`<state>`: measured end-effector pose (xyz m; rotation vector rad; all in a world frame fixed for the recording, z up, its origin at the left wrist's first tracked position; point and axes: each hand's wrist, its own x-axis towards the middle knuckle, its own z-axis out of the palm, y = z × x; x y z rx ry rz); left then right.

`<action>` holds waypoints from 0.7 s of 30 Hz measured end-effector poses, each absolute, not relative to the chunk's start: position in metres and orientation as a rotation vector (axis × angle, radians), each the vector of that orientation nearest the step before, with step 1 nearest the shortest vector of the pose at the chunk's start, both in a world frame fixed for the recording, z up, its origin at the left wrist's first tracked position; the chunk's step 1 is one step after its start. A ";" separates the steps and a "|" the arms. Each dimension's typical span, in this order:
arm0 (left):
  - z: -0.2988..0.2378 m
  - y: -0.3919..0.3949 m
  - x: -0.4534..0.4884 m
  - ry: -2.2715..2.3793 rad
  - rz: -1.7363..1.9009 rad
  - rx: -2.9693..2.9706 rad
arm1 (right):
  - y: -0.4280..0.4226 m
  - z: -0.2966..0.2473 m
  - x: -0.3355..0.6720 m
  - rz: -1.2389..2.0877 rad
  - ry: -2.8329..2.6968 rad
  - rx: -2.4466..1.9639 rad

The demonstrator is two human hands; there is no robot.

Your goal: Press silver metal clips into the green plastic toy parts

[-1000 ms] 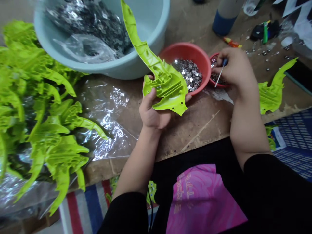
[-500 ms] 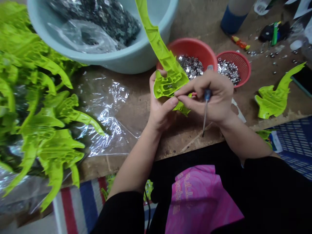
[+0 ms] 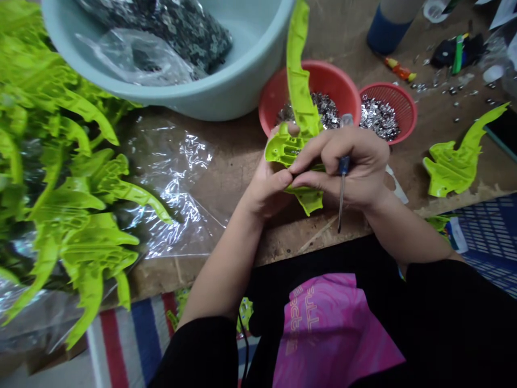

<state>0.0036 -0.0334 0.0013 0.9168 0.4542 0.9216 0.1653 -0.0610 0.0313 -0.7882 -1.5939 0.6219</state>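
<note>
My left hand [image 3: 266, 186] grips a lime-green plastic part [image 3: 299, 108] by its wide end, with the long tapered end pointing up over the red bowl. My right hand [image 3: 347, 164] is closed around a small screwdriver [image 3: 342, 188] with a blue handle, its shaft pointing down toward the table edge. The right thumb and forefinger pinch at the part's wide end, touching my left thumb. Whether something small sits between those fingertips is hidden.
A red bowl [image 3: 343, 97] and a smaller red basket [image 3: 406, 108] hold shiny metal bits. A large pale-blue basin [image 3: 242, 81] stands at the back. A heap of green parts [image 3: 60, 178] on clear plastic fills the left. One more green part [image 3: 456, 161] lies right.
My right hand came from the small red basket to the green part, carrying the screwdriver. The part's long end swung from leaning left to nearly upright.
</note>
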 end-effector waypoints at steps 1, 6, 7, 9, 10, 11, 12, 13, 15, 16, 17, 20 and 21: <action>0.003 -0.033 0.002 0.444 0.853 0.883 | -0.061 0.033 0.167 0.620 -1.598 -0.837; 0.009 -0.029 -0.010 0.349 0.600 0.810 | -0.059 0.048 0.180 0.523 -1.577 -0.780; 0.008 -0.027 -0.012 0.326 0.560 0.814 | -0.058 0.050 0.183 0.511 -1.625 -0.785; 0.005 -0.023 -0.016 0.305 0.478 0.824 | -0.055 0.053 0.189 0.509 -1.749 -0.852; 0.004 -0.022 -0.017 0.309 0.445 0.827 | -0.054 0.053 0.192 0.516 -1.813 -0.883; 0.004 -0.022 -0.017 0.318 0.425 0.830 | -0.053 0.053 0.193 0.519 -1.865 -0.898; 0.004 -0.021 -0.016 0.328 0.419 0.832 | -0.052 0.052 0.194 0.509 -1.913 -0.895; 0.004 -0.022 -0.016 0.338 0.427 0.835 | -0.050 0.050 0.194 0.488 -1.952 -0.887; 0.006 -0.023 -0.013 0.344 0.466 0.832 | -0.049 0.048 0.193 0.440 -2.030 -0.856; 0.007 -0.023 -0.012 0.343 0.481 0.829 | -0.048 0.047 0.192 0.414 -2.055 -0.840; 0.008 -0.024 -0.011 0.342 0.493 0.825 | -0.047 0.047 0.192 0.398 -2.074 -0.825; 0.008 -0.024 -0.009 0.344 0.513 0.827 | -0.047 0.047 0.191 0.413 -2.062 -0.773; 0.008 -0.023 -0.009 0.344 0.516 0.834 | -0.047 0.048 0.191 0.438 -2.053 -0.766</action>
